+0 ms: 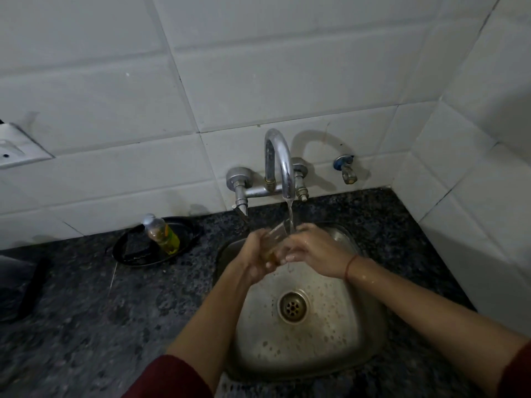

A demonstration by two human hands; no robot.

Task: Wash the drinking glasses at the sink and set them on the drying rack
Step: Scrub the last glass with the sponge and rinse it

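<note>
Gripping one tilted drinking glass [275, 237] with left hand [257, 261] and right hand [314, 252], under running tap [280, 162], over sink [347, 317].

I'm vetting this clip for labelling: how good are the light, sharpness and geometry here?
Head view: dim overall; the faucet throws a hard shadow on the tiles to its right; highlights glint on its spout and on the wet sink; tile joints bow, wide-angle distortion; the glass, gripped by left hand and right hand under the stream, is smeared; the lower left counter is blurred.
</note>
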